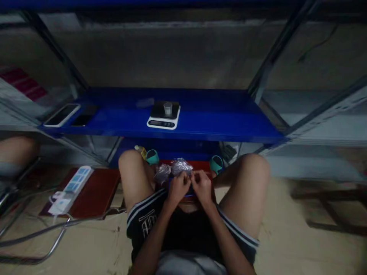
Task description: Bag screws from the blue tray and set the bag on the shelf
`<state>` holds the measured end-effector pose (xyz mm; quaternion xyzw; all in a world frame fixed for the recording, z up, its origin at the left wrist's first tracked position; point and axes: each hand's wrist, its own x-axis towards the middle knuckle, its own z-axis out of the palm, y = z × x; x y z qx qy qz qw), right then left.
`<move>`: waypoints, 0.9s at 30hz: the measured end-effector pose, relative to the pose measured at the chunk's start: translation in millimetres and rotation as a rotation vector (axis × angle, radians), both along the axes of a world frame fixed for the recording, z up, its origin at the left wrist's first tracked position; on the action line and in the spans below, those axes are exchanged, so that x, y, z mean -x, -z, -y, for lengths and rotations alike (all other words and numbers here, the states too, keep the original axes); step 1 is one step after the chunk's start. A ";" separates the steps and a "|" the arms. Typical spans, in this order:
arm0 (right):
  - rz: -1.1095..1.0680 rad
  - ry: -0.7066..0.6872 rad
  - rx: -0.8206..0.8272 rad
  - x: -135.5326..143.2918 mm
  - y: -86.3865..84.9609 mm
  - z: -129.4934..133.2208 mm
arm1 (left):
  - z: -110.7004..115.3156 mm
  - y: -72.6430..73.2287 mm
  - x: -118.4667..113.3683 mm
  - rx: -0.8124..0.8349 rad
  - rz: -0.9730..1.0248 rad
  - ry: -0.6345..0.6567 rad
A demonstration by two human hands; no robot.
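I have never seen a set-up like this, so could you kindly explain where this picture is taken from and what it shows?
There is no robot here: a person works with bare hands, and the single picture comes from a camera worn on the head, looking forward and down. The left hand and right hand are close together between the knees, fingers pinched. Whether they hold something is too small and blurred to tell. Just beyond them lies crumpled, shiny material that looks like foil. On the blue shelf ahead stands a small scale with a little clear cup on it. Toward the shelf's left end lie a white-edged phone-like device and a darker one.
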<state>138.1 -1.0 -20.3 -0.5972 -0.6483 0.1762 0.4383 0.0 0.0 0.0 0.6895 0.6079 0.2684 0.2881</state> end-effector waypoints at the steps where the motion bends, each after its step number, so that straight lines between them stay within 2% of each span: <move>1: -0.001 -0.026 0.011 2.1 0.1 0.7 | -1.5 -0.5 2.2 -0.003 0.002 -0.019; 4: -0.043 -0.011 0.036 6.0 -0.2 2.4 | -3.3 -1.8 5.5 -0.015 0.004 -0.022; 7: -0.138 0.158 0.048 4.3 -1.6 3.1 | -0.2 -2.4 1.5 -0.027 0.000 0.065; 10: -0.292 0.233 0.092 -0.5 -2.4 1.8 | 0.7 -1.6 -2.4 -0.027 0.072 0.103; 12: -0.465 0.241 0.121 -3.1 -2.4 -1.0 | -3.2 1.3 -0.5 -0.051 0.190 0.029; 15: -0.752 0.206 0.179 -3.6 -3.0 -6.3 | -12.6 9.9 7.9 -0.065 0.376 -0.165; 18: -0.906 0.111 0.253 0.5 -4.0 -8.7 | -18.7 19.6 13.5 0.147 0.606 -0.191; 21: -0.900 -0.010 0.331 4.9 -3.5 -7.3 | -19.4 25.2 13.0 0.313 0.842 -0.223; 24: -0.720 -0.067 0.356 4.8 -1.9 -4.8 | -19.9 26.0 13.4 0.258 0.920 -0.345; 27: -0.422 -0.139 0.297 1.2 -0.3 -1.9 | -21.9 25.9 19.0 0.175 0.910 -0.423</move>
